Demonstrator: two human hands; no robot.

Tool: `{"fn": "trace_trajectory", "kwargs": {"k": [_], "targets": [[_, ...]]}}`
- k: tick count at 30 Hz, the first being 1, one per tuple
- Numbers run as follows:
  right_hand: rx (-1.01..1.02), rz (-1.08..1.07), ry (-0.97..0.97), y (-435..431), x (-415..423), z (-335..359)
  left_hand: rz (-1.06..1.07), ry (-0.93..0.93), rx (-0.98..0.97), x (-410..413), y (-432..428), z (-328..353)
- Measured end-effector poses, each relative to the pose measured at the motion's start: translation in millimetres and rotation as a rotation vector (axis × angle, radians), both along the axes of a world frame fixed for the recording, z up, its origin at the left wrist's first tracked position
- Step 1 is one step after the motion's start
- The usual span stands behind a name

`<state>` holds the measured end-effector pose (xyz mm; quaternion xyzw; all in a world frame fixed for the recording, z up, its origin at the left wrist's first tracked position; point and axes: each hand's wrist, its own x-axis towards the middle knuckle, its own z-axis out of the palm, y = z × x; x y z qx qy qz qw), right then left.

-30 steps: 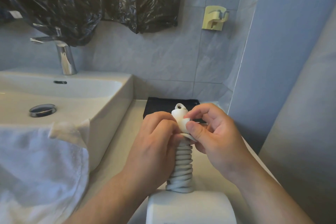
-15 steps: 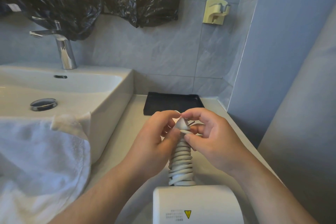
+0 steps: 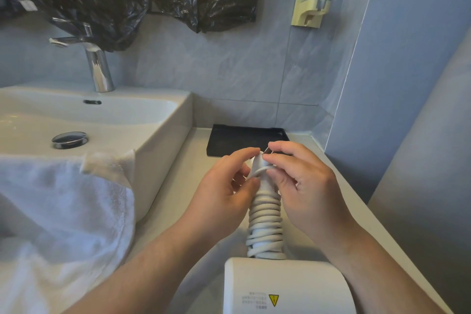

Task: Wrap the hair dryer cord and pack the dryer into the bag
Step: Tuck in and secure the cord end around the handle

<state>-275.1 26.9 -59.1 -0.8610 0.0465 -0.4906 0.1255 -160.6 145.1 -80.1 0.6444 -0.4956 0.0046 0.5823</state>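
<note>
We see a pale countertop [image 3: 188,160] running from 6 o'clock back to the tiled wall at 12. On it at 9 to 10 o'clock stands a white basin [image 3: 158,150], with a white towel [image 3: 63,211] draped over its near rim at 8. At 12, close to the wall, lies a flat black rectangular thing [image 3: 237,137]. At 6 the white hair dryer body [image 3: 280,285] sits low over the counter, though we cannot tell if it touches.

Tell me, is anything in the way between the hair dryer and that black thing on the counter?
Nothing visible stands between them. The hair dryer has its handle, wrapped in cord, pointing toward the black thing, probably the bag. Only the left hand and right hand are there, pinching the cord and the plug.
</note>
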Motion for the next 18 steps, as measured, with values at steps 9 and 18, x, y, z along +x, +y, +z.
{"fn": "trace_trajectory", "kwargs": {"k": [9,18], "targets": [[-0.149,-0.035,-0.002,-3.9,0.5,-1.4,0.044,-0.008,-0.008,-4.3,-3.4,0.0],[-0.114,0.004,0.028,-5.2,1.4,-2.7,0.118,-0.025,-0.069,-11.5,-4.6,0.7]]}}
